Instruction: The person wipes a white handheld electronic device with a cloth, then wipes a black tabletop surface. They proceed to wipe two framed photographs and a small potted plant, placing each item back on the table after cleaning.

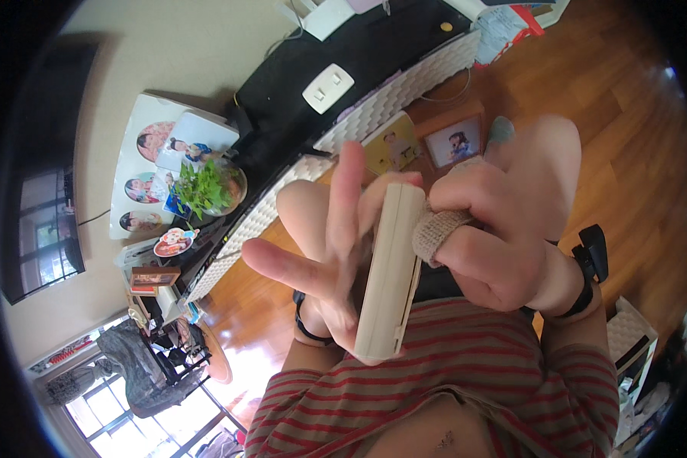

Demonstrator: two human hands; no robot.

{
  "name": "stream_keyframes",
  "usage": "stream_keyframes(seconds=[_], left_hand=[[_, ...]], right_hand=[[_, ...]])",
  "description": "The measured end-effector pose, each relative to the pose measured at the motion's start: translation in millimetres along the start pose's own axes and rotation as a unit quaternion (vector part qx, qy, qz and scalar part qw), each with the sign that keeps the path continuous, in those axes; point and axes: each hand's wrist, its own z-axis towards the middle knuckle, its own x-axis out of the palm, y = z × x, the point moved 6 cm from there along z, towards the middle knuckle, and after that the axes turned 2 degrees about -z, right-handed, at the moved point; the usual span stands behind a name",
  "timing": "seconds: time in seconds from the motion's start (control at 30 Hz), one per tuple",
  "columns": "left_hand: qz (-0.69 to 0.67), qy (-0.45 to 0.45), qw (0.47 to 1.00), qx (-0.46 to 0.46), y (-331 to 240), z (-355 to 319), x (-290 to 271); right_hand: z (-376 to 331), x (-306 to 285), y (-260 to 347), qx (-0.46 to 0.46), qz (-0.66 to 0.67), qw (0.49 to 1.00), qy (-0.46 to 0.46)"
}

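A flat cream plastic case [391, 271] with rounded corners and a seam along its side stands edge-on in front of me. My left hand [334, 259] grips it from the left, its index and another finger stretched away from the case. A beige woven cloth [437, 235] is wrapped over a finger of my right hand [496, 240]. That cloth touches or nearly touches the right side of the case near its upper end. The broad faces of the case are turned out of sight, so its kind cannot be made out.
A black-topped cabinet [278, 95] with a white textured front runs diagonally ahead. On it are a white switch-like panel [328, 88], a leafy plant [202, 187] and photo boards [149, 141]. A framed photo [454, 143] stands beyond my hands, above the wooden floor [587, 69].
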Motion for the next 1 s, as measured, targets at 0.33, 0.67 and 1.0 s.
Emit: stream_keyframes(seconds=[0.33, 0.67, 1.0], left_hand=[[0.187, -0.020, 0.971, -0.147, -1.9, 6.4, 12.3], [0.322, 0.074, 0.917, -0.222, -10.0, 10.2, -7.1], [0.070, 0.068, 0.984, -0.152, 5.7, -0.1, -8.1]], right_hand=[[2.1, -3.3, 12.4, 0.001, 0.040, 0.990, 0.132], [-4.3, 9.6, 11.2, -0.051, 0.008, 0.992, 0.119], [-2.8, 7.4, 6.3, -0.050, 0.009, 0.994, 0.101]])
